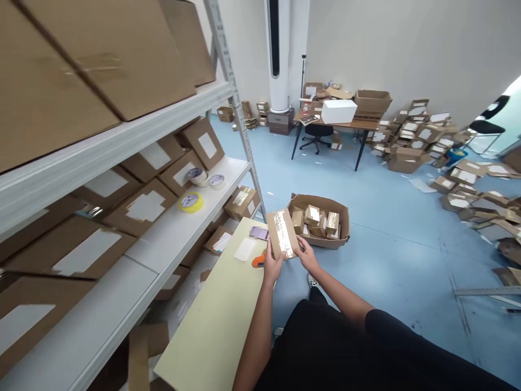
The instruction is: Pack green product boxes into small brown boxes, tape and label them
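Observation:
A flat brown cardboard box point(277, 231) with shiny tape down its middle is held up over the table's far end. My left hand point(272, 266) grips its lower left edge, and my right hand point(305, 255) has hold of the lower right corner. Beneath and left of the box, an orange tool point(258, 261), partly hidden by my left hand, lies on the pale yellow table point(220, 304). A white sheet of paper point(245, 249) and a purple-and-white item point(259, 233) lie beside it. Just beyond, an open carton point(321, 243) on the floor holds several small taped boxes.
At left, a metal shelf point(150, 277) carries cartons and tape rolls, one of them yellow point(190, 202). A desk point(325, 121) with boxes and an office chair point(318, 131) stand at the back. Heaped cartons point(423, 130) cover the floor on the right.

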{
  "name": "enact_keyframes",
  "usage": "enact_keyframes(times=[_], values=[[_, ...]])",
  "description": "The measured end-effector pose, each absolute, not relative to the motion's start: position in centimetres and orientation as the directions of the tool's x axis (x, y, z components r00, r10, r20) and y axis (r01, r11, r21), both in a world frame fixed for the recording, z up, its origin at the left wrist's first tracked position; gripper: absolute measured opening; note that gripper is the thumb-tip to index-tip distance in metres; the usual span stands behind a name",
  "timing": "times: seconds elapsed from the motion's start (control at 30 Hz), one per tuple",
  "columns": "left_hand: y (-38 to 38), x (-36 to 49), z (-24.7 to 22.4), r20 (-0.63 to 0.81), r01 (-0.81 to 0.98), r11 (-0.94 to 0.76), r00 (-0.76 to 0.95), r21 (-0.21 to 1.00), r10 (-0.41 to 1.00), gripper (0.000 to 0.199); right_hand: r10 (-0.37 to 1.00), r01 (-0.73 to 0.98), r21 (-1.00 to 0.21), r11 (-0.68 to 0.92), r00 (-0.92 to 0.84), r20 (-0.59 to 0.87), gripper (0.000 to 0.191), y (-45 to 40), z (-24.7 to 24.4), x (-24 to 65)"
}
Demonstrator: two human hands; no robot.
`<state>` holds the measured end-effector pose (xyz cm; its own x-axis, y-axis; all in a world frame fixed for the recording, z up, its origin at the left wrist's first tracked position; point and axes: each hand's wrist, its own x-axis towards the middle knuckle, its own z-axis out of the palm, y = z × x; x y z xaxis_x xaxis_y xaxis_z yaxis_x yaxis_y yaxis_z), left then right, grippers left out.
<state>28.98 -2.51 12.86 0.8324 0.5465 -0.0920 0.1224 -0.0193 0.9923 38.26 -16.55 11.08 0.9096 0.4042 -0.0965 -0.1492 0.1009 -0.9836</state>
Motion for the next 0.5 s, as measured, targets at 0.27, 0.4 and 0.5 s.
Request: enact_keyframes(times=[0.27, 0.4, 0.5], values=[[-7.2, 43.4, 10.8, -0.156, 0.183, -0.01, 0.862, 0.983, 0.482, 0.093, 0.342, -0.184, -0.98, 0.074, 0.928, -0.148, 0.074, -22.6, 9.5, 50.8], [-10.4, 49.7, 9.9, -0.226, 0.273, -0.052, 0.877, 0.961, 0.424, 0.099, 0.307, -0.243, -0.968, 0.067, 0.928, -0.211, 0.076, -26.4, 8.2, 56.2], [-13.7, 53.9, 10.0, -0.233, 0.285, -0.066, 0.879, 0.956, 0.416, 0.105, 0.272, -0.289, -0.951, 0.107, 0.929, -0.251, 0.07, -29.6, 8.0, 60.8]])
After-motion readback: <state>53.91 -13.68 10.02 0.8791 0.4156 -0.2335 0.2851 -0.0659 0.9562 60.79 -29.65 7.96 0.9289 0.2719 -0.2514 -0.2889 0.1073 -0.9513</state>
